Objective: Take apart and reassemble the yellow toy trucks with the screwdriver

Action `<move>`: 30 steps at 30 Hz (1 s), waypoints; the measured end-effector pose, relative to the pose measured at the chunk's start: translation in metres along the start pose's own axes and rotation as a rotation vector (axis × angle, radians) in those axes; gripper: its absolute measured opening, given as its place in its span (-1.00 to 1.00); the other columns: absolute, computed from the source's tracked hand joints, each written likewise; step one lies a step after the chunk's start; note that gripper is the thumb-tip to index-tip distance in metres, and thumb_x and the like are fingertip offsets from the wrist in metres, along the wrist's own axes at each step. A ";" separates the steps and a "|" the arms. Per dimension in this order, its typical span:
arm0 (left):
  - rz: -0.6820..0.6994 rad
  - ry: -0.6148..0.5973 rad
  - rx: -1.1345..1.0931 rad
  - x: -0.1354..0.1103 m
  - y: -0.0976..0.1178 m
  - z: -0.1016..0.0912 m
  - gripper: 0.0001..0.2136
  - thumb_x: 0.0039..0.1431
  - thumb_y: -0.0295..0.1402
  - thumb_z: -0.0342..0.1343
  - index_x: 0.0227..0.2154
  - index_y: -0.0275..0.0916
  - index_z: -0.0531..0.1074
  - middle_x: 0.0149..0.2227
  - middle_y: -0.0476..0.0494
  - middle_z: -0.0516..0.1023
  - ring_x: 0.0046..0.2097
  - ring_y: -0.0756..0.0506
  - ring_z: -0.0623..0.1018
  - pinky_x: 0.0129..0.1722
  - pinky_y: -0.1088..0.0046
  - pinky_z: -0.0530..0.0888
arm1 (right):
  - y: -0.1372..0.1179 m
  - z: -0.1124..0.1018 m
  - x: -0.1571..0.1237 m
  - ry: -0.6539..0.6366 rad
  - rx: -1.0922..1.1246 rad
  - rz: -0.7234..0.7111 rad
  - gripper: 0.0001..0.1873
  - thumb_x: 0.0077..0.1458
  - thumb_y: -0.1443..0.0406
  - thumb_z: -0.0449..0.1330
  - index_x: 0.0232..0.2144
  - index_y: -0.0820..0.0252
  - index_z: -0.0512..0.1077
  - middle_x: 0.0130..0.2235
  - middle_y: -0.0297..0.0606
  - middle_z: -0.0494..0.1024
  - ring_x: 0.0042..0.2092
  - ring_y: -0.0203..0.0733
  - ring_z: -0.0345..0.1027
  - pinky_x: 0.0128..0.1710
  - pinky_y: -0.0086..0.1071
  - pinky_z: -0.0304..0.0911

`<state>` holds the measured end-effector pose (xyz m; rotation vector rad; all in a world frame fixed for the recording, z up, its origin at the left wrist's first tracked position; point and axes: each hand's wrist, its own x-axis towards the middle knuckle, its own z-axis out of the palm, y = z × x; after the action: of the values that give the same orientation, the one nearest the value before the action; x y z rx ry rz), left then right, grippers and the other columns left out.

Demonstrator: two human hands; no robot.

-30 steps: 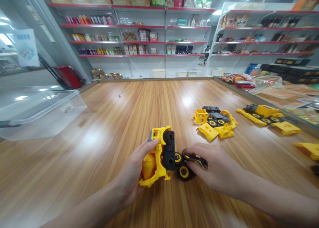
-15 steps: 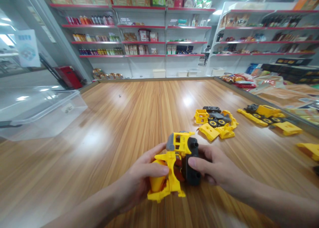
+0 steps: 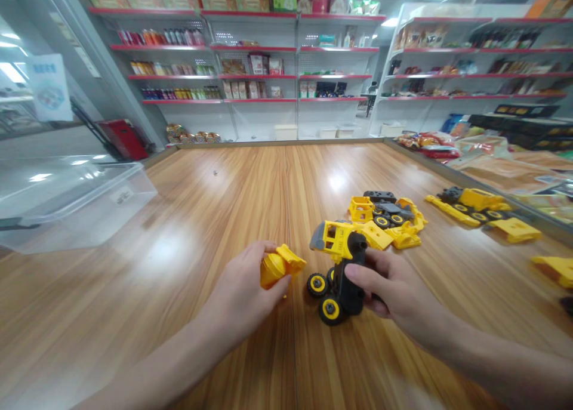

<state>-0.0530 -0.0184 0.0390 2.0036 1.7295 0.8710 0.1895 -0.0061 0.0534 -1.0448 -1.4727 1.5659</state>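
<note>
My left hand [image 3: 244,293] is closed round a yellow mixer drum piece [image 3: 278,265], held just above the wooden table [image 3: 201,219]. My right hand [image 3: 394,293] grips the black and yellow toy truck body [image 3: 341,261] by its black chassis. The truck's yellow cab points up and left, and its yellow-hubbed wheels [image 3: 324,296] sit by the table surface. The drum and the truck are apart, a small gap between them.
A pile of yellow and black toy parts [image 3: 387,219] lies just beyond the truck. More toy parts [image 3: 481,210] lie at the right edge, and another yellow piece [image 3: 555,270] further right. A clear plastic bin [image 3: 67,198] stands at the left. Shop shelves line the back.
The drum piece has come off the truck body. My left hand drew it to the left while my right hand took the truck body and moved it right.
</note>
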 end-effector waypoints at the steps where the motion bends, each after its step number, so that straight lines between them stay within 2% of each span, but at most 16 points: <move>1: 0.032 -0.004 0.044 0.001 -0.001 0.000 -0.76 0.12 -0.28 0.13 -0.16 -0.20 0.37 -0.13 -0.18 0.50 -0.11 -0.19 0.52 -0.11 0.22 0.43 | 0.000 0.000 0.000 0.002 0.000 -0.002 -0.72 0.16 0.11 0.25 -0.33 0.24 0.42 -0.52 -0.43 0.32 -0.59 -0.51 0.04 -0.68 -0.61 -0.14; 5: 0.083 -0.005 0.156 0.001 0.001 -0.005 -0.82 0.16 -0.30 0.07 -0.19 -0.20 0.40 -0.21 -0.14 0.45 -0.17 -0.17 0.48 -0.17 0.24 0.41 | 0.001 -0.001 0.001 -0.003 -0.005 -0.006 -0.73 0.16 0.12 0.25 -0.31 0.24 0.43 -0.52 -0.44 0.32 -0.58 -0.51 0.05 -0.68 -0.62 -0.13; 10: 0.127 -0.034 0.211 -0.001 0.003 -0.008 -0.85 0.12 -0.37 0.07 -0.22 -0.21 0.38 -0.24 -0.12 0.43 -0.19 -0.17 0.46 -0.19 0.23 0.40 | 0.004 -0.001 0.002 -0.006 -0.009 0.000 -0.73 0.16 0.13 0.26 -0.29 0.24 0.43 -0.52 -0.44 0.31 -0.58 -0.51 0.06 -0.68 -0.63 -0.12; 17: 0.234 -0.034 0.195 -0.001 -0.001 -0.004 -0.70 0.17 -0.36 0.09 -0.02 -0.21 0.33 -0.09 -0.18 0.44 -0.04 -0.18 0.44 -0.01 0.16 0.39 | 0.005 -0.002 0.001 -0.043 -0.027 -0.002 -0.75 0.16 0.14 0.26 -0.29 0.24 0.44 -0.52 -0.45 0.31 -0.58 -0.50 0.05 -0.67 -0.61 -0.11; 19: 0.298 0.017 0.175 -0.002 0.001 -0.005 -0.59 0.16 -0.36 0.12 0.08 -0.22 0.27 0.00 -0.22 0.42 0.04 -0.21 0.40 0.06 0.13 0.36 | 0.003 -0.001 -0.001 -0.103 -0.027 0.000 -0.76 0.18 0.15 0.24 -0.24 0.22 0.44 -0.48 -0.44 0.35 -0.56 -0.50 0.06 -0.64 -0.60 -0.04; 22: 0.461 0.107 0.090 -0.006 0.011 -0.009 -0.39 0.12 -0.39 0.18 0.22 -0.25 0.11 0.14 -0.29 0.32 0.16 -0.22 0.31 0.15 0.14 0.31 | -0.001 0.002 -0.007 -0.213 -0.088 -0.013 -0.79 0.16 0.19 0.25 -0.20 0.20 0.45 -0.41 -0.40 0.41 -0.47 -0.42 0.19 -0.48 -0.54 0.14; 24: 0.596 0.047 0.032 -0.011 0.018 -0.012 -0.36 0.11 -0.43 0.18 0.24 -0.26 0.09 0.14 -0.30 0.31 0.15 -0.21 0.32 0.14 0.19 0.34 | -0.002 0.005 -0.010 -0.267 -0.208 -0.008 -0.80 0.11 0.23 0.28 -0.22 0.20 0.45 -0.37 -0.37 0.43 -0.38 -0.34 0.26 -0.41 -0.49 0.19; 26: 0.680 -0.062 0.018 -0.015 0.021 -0.013 -0.36 0.10 -0.46 0.18 0.24 -0.24 0.10 0.11 -0.29 0.35 0.12 -0.20 0.36 0.11 0.22 0.37 | -0.003 0.008 -0.013 -0.282 -0.374 -0.005 -0.78 0.05 0.25 0.31 -0.24 0.20 0.45 -0.38 -0.36 0.43 -0.38 -0.30 0.27 -0.43 -0.46 0.16; 28: 0.650 -0.124 0.006 -0.018 0.020 -0.011 -0.37 0.10 -0.50 0.16 0.22 -0.20 0.10 0.09 -0.26 0.39 0.09 -0.18 0.40 0.08 0.24 0.39 | -0.002 0.009 -0.015 -0.266 -0.512 -0.031 -0.76 0.02 0.23 0.33 -0.26 0.21 0.45 -0.40 -0.37 0.42 -0.41 -0.30 0.24 -0.48 -0.45 0.12; 30: 0.549 -0.123 -0.049 -0.020 0.017 -0.009 -0.38 0.07 -0.54 0.16 0.19 -0.16 0.12 0.06 -0.22 0.42 0.06 -0.16 0.44 0.05 0.27 0.42 | -0.003 0.006 -0.016 -0.252 -0.539 -0.100 -0.76 0.07 0.17 0.29 -0.27 0.21 0.44 -0.38 -0.34 0.43 -0.40 -0.28 0.25 -0.46 -0.44 0.14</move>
<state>-0.0472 -0.0422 0.0519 2.4828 1.0887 0.9100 0.1907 -0.0231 0.0574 -1.0672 -2.1640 1.2911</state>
